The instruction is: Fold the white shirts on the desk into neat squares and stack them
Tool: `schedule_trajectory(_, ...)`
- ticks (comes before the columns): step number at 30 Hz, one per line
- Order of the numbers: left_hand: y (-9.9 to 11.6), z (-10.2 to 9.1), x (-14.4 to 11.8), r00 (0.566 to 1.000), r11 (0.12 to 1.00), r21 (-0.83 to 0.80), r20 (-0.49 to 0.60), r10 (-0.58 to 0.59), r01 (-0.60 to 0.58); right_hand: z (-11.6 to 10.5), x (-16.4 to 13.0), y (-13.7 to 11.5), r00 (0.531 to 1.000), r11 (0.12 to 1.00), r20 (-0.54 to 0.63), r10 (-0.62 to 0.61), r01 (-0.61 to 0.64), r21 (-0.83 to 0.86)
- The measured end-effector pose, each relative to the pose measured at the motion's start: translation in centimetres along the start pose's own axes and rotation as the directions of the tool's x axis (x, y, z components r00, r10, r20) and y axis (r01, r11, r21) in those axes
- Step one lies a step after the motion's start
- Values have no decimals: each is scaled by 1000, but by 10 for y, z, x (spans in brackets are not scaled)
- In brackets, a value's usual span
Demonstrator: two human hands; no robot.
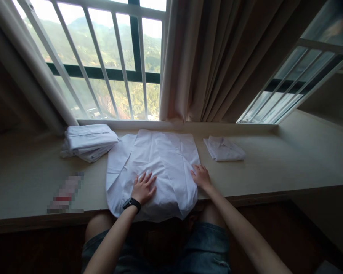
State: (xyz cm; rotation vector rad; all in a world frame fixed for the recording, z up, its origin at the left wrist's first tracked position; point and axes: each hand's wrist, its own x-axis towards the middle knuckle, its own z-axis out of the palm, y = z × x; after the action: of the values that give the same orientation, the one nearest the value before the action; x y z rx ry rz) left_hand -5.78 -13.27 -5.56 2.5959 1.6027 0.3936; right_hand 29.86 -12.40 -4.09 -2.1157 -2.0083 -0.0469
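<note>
A white shirt (162, 163) lies spread out on the wooden ledge in front of me, its near end hanging over the edge above my lap. On its lower middle my left hand (143, 188) rests flat, fingers spread, a black watch on the wrist. My right hand (201, 176) is at the shirt's right edge, with fingers and thumb closed on the cloth there. Creases run across the fabric, and a folded flap shows on its left side.
Folded white garments form a stack (88, 139) to the left. A single folded white shirt (224, 148) lies to the right. Near the front left edge is a blurred-out item (65, 192). Behind the ledge (274, 163) are a barred window (103, 57) and curtains (205, 61).
</note>
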Motion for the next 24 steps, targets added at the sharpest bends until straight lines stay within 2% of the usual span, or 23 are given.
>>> schedule_trajectory(2, 1, 0, -1, 1000, 1000, 0, -8, 3, -3, 5, -10, -21, 992, 994, -53, -111, 110, -16)
schedule_trajectory(4, 1, -1, -3, 1000, 1000, -1, -13, 2, -2, 12, -21, -44, 979, 980, -40, -199, 199, -14)
schedule_trajectory(8, 1, -2, -4, 1000, 1000, -5, -10, -12, 12, 29, -36, -78, 983, 989, 102, -150, 150, 4)
schedule_trajectory(11, 4, 0, -7, 1000, 1000, -10, -7, -26, 26, 40, -40, -85, 978, 993, 173, -114, 118, -10)
schedule_trajectory(17, 10, -1, -14, 998, 995, -73, -23, -64, 62, 44, -42, -82, 974, 989, 187, -132, 141, -38)
schedule_trajectory(19, -1, -9, -13, 988, 990, -88, -90, -122, 114, 44, -42, -81, 973, 989, 191, -131, 142, -43)
schedule_trajectory(21, -22, -21, -10, 961, 974, -51, -160, -226, 221, 44, -42, -82, 973, 988, 189, -133, 145, -47)
schedule_trajectory(24, -63, -40, -7, 889, 890, 82, -145, -434, 448, 46, -42, -81, 974, 987, 182, -139, 150, -52)
